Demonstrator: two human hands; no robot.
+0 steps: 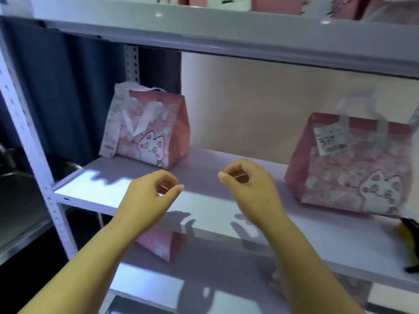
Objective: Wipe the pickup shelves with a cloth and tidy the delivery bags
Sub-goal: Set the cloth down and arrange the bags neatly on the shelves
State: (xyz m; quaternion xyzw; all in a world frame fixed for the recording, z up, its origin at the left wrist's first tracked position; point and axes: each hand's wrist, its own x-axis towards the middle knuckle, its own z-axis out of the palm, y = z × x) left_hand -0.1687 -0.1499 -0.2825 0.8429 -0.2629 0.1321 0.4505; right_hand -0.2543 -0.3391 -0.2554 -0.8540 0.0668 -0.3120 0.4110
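Head view
1. Left hand (154, 193) and right hand (247, 184) hover side by side over the middle shelf (204, 202), fingers curled toward thumbs, gripping nothing.
2. Pink cat-print delivery bag (154, 137), with a long receipt (112, 125) hanging down its side, stands at 11 o'clock from the hands.
3. Second cat-print bag (347, 168), labelled, stands at 3 o'clock.

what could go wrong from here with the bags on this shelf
1. The long receipt hangs loose down the side of the left bag; a passing hand could snag it, tearing it or tipping the bag.
2. The right bag stands nearer the front of the shelf, beside the right hand; a sideways sweep might knock it over or off.
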